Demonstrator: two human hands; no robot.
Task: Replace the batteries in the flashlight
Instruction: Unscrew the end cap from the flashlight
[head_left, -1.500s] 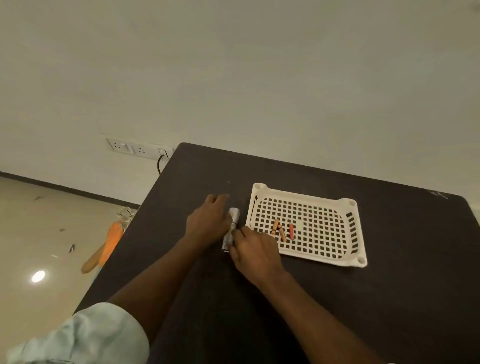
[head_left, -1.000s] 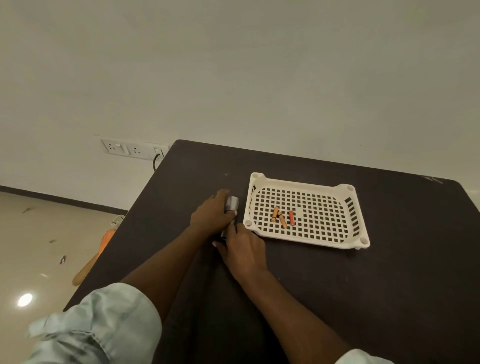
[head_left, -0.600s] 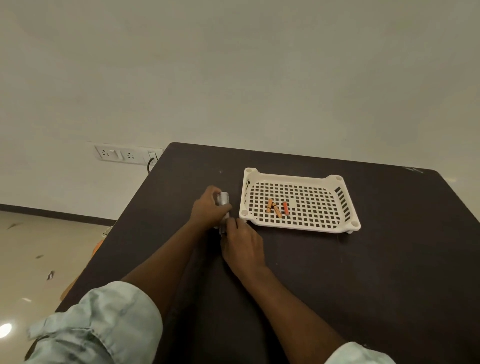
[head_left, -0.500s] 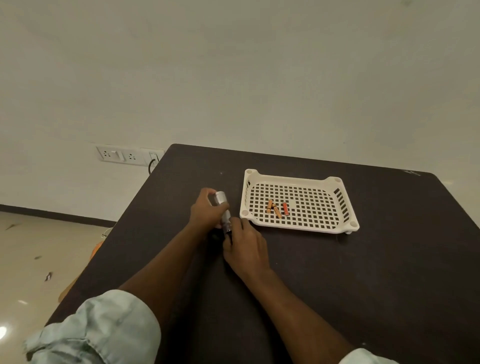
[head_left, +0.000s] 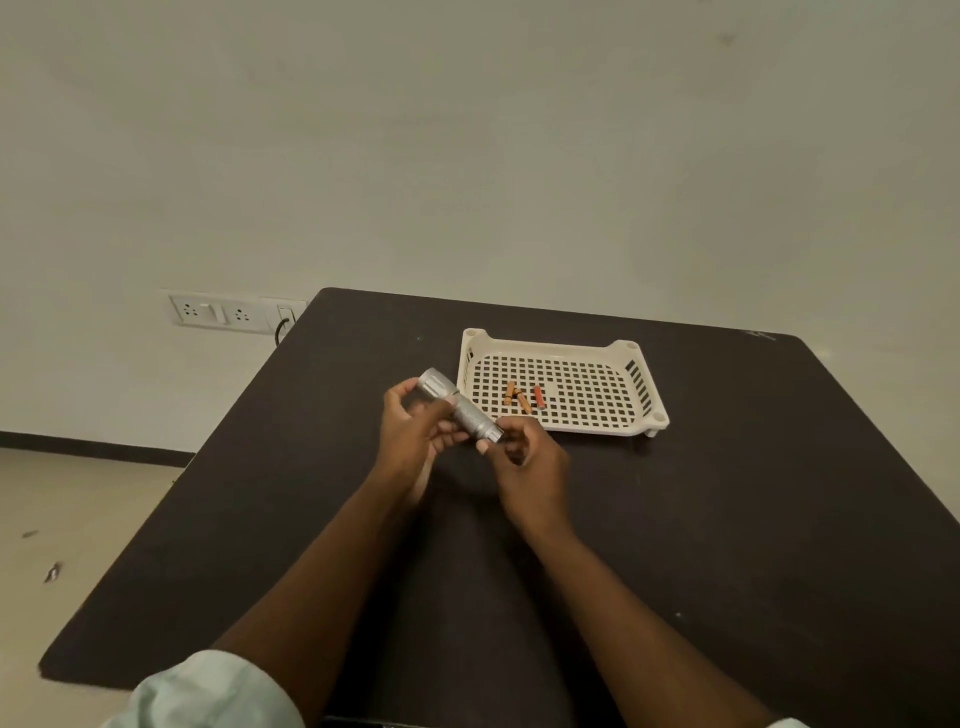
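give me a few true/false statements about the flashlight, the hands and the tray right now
1. Both hands hold the flashlight. True: the left hand grips its wide head end, the right hand its narrow tail.
2. The flashlight lies in the tray. False: it is held up, beside the tray.
3. Three batteries lie in the tray. True.
4. The tray is black. False: it is white, on a dark table.

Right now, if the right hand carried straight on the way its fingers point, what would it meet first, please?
The right hand points up-left at the silver flashlight, whose tail end its fingertips already pinch, so it meets that at once. Beyond lies the left hand; depth is uncertain.
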